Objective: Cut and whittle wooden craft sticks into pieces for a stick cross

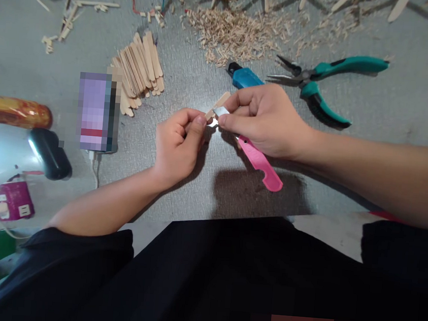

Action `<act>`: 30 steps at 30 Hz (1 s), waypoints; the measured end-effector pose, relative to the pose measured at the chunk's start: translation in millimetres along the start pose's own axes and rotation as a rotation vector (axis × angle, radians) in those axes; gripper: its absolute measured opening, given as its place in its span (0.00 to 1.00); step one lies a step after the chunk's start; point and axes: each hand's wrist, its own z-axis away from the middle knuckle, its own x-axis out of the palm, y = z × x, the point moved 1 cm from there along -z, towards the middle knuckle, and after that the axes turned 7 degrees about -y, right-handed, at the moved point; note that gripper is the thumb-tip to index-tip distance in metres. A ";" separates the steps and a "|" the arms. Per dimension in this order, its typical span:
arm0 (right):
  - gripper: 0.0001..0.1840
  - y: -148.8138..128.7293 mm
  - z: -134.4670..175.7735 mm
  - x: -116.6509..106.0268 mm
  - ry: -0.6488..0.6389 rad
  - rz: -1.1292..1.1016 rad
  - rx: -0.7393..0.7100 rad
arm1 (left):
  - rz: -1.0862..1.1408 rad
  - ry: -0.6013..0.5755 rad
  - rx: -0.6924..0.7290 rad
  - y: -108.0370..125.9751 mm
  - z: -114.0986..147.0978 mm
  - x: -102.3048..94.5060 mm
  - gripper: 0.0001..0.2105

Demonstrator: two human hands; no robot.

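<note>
My left hand [181, 140] pinches a wooden craft stick [222, 100] between thumb and fingers. The stick slants up and to the right from my fingertips. In my right hand [264, 117] is a pink-handled razor knife [260, 163], gripped near its blade. Its silvery blade lies against the stick, close to my left thumb. The pink handle sticks out below my right palm. Just above my right knuckles lies a blue box cutter [247, 78], partly covered by that hand.
Wood shavings [239, 34] are heaped at the back. Teal-handled pliers [312, 79] lie open at the right. To the left are a pile of craft sticks [137, 70], a blurred phone [95, 111] on a cable, a dark case [49, 153] and a purple power adapter [13, 200].
</note>
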 end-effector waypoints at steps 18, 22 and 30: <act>0.24 8.5 8.4 3.3 -0.008 -0.035 -0.115 | -0.002 -0.002 0.103 1.9 -7.2 -5.4 0.23; 0.21 8.4 9.1 3.2 -0.041 -0.077 -0.103 | 0.005 0.008 0.097 5.8 -6.0 -3.5 0.25; 0.23 10.5 9.7 3.7 0.011 -0.017 -0.161 | 0.049 0.032 0.105 3.9 -4.8 0.8 0.24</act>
